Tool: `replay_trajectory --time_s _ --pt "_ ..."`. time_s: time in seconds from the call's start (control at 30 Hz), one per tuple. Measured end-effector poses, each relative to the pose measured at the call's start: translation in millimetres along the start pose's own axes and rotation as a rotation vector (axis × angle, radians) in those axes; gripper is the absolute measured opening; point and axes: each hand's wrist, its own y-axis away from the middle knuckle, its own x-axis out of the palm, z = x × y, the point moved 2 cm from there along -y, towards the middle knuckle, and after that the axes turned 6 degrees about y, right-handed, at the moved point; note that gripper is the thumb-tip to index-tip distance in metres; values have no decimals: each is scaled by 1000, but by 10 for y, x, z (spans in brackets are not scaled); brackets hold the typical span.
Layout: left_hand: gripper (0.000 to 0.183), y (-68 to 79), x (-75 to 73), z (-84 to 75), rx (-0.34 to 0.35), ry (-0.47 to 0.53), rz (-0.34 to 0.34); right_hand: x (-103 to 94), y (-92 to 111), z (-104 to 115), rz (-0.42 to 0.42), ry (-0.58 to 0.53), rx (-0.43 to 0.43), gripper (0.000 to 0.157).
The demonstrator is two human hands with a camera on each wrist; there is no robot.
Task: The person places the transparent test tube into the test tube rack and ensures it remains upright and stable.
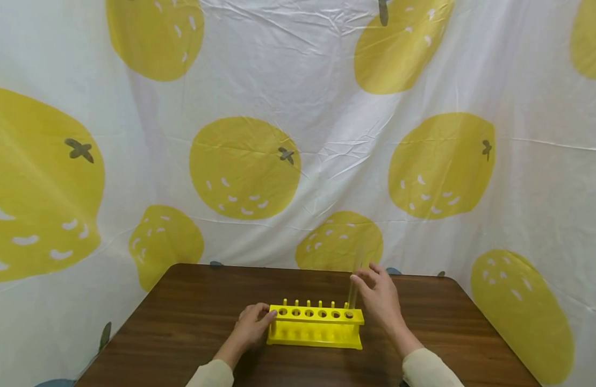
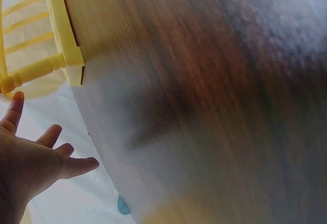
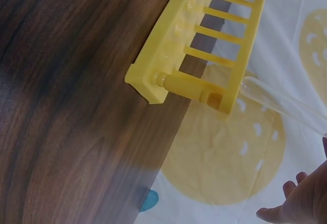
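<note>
A yellow test tube rack stands on the table, a row of holes along its top plate and a row of pegs behind. My right hand pinches a clear glass test tube, held nearly upright at the rack's right end. In the right wrist view the rounded bottom of the tube is beside the top plate's end; whether it has entered a hole I cannot tell. At the other end, my left hand touches the top plate with one fingertip. Its other fingers are spread away from the rack.
The dark wooden table extends around the rack. Behind it and along the sides hangs a white cloth printed with large yellow fruit.
</note>
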Motion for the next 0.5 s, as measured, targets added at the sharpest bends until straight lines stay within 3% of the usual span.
replay_trajectory --time_s 0.5 --pt "44 -13 -23 23 48 12 10 97 153 -131 65 70 11 31"
